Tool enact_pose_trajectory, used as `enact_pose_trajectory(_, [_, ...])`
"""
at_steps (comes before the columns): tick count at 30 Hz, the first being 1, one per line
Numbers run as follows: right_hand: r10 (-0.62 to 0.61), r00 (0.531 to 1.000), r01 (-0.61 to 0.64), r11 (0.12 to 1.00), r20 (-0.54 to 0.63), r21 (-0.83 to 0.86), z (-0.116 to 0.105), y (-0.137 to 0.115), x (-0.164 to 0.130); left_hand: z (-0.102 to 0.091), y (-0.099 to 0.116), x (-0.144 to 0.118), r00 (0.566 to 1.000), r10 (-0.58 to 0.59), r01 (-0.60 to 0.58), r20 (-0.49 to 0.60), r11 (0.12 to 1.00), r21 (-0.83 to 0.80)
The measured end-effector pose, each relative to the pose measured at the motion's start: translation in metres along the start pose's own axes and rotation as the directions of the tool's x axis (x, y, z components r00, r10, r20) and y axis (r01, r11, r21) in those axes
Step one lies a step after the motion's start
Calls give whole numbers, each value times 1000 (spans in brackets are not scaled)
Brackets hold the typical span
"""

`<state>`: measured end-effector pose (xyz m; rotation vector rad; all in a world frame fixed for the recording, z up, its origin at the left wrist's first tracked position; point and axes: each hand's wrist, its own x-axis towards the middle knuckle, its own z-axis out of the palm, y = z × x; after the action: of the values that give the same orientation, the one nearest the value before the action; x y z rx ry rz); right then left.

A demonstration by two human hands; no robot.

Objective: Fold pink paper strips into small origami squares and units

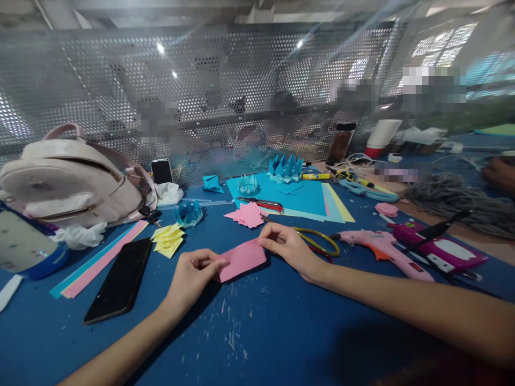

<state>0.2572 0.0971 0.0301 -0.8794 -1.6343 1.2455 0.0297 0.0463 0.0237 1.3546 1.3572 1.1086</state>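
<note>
A small pink paper rectangle (243, 260) is stretched between my two hands, just above the blue tabletop. My left hand (198, 274) pinches its left end between thumb and fingers. At the upper right corner my right hand (285, 245) grips it the same way. Beyond the paper lies a pile of cut pink pieces (250, 214). Scissors with yellow-green handles (322, 240) lie partly hidden behind my right hand. A stack of yellow paper pieces (168, 239) sits left of the pink pile, beside a blue folded-paper crown shape (189, 213).
A black phone (119, 281) and paper strips (105, 258) lie left, before a pale backpack (76, 177). Blue sheets (289, 199) carry a utility knife (261, 203). To the right are a pink glue gun (386, 249), a magenta pouch (438, 249) and grey yarn (462, 203).
</note>
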Motion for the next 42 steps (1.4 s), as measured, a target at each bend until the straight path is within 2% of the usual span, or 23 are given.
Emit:
enact_pose_trajectory(4, [1,1000,-1,1000,-1,-11,0,1,0,0,1,-1,1000,-21,22,6,999,-47])
enact_pose_trajectory(12, [63,995,-59,997,82,-51,0,0,2,-2,1,2,997,-49,43,-60,994,-97])
enact_pose_trajectory(18, [15,998,-11,996,54,-84,-1,4,2,-1,-1,2,997,-45,38,-65,994,-106])
enact_pose_trajectory(25, [97,993,-93,995,75,-47,0,3,3,-2,0,2,993,-51,35,-111,990,-138])
enact_pose_trajectory(31, [49,997,-46,997,52,-55,-1,0,2,-2,1,2,993,-38,22,-109,989,-146])
enact_pose_trajectory(38, [104,993,-102,994,49,-44,1,-3,1,-3,-2,2,992,-28,9,-125,988,-154])
enact_pose_trajectory(42, [64,996,-61,997,60,-55,1,-2,1,-3,-1,2,991,-23,4,-130,989,-145])
